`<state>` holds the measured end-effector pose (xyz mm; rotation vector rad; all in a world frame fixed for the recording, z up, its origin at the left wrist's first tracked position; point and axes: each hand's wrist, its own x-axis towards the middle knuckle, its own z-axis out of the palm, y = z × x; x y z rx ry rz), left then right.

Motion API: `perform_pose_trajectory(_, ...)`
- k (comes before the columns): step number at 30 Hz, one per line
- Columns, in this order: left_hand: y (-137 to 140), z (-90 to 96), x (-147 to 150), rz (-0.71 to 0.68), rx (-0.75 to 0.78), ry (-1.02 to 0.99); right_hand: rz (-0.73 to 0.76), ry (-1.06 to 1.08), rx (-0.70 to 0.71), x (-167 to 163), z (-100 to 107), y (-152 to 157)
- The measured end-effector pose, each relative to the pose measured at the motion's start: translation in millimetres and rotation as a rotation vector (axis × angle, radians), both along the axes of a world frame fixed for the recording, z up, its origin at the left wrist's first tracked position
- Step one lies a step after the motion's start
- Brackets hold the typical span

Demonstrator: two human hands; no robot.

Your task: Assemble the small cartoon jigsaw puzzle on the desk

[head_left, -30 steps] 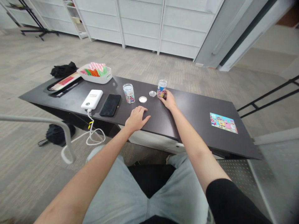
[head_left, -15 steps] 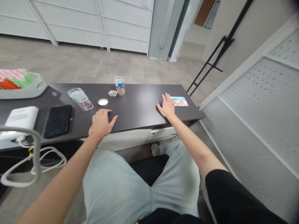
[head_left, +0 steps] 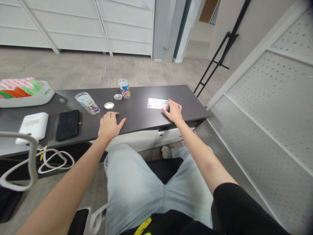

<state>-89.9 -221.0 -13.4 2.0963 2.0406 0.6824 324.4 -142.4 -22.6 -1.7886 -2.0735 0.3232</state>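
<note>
On the dark brown rectangular desk point(head_left: 137, 114), toward its right end, the right hand point(head_left: 173, 111) lies palm down with its fingertips point(head_left: 167, 105) pressed on the near right edge of a small colourful cartoon picture card point(head_left: 156, 103); the card lies flat, not lifted, so nothing is closed in that grip and the fingers are loosely spread over it. By the look of it the card is only pinned under the fingers, well apart from the two printed clear plastic cups: the small one point(head_left: 124, 88) and the larger tilted-looking one point(head_left: 87, 102). Between the cups lie two round lids off their cups, one white point(head_left: 109, 105) and one clear point(head_left: 118, 97). The left hand point(head_left: 109, 124) rests flat and empty at the desk's near edge, fingers spread, just below the white lid. Both forearms reach straight forward over the person's pale blue jeans point(head_left: 146, 195).
</note>
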Motion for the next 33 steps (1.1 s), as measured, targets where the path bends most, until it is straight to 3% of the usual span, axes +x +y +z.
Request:
perform_pose_trajectory(3, -1, 1.1, 3, -0.019, -0.007, 0.023, -0.031, -0.014, -0.023, -3, -2, 3)
perform_pose_trajectory(11, 24, 0.5, 25, -0.113, -0.099, 0.090, 0.221, -0.049, -0.048, -53, 1, -2)
perform_pose_trajectory(16, 52, -4.9, 45, -0.189, -0.108, 0.093, 0.149, -0.051, -0.061, -77, -1, 5)
perform_pose_trajectory(21, 52, -6.5, 47, -0.252, -0.028, 0.065, 0.143, -0.049, -0.074, -76, 0, 19)
perform_pose_trajectory(25, 51, -9.6, 42, -0.208, 0.008, 0.014, 0.217, -0.039, -0.069, -68, 2, 29)
perform_pose_trajectory(29, 71, -11.8, 40, -0.145, -0.041, -0.032, 0.252, -0.035, -0.055, -65, 0, 37)
perform_pose_trajectory(33, 97, -7.4, 39, -0.225, -0.103, -0.028, 0.250, -0.028, -0.050, -66, -3, 40)
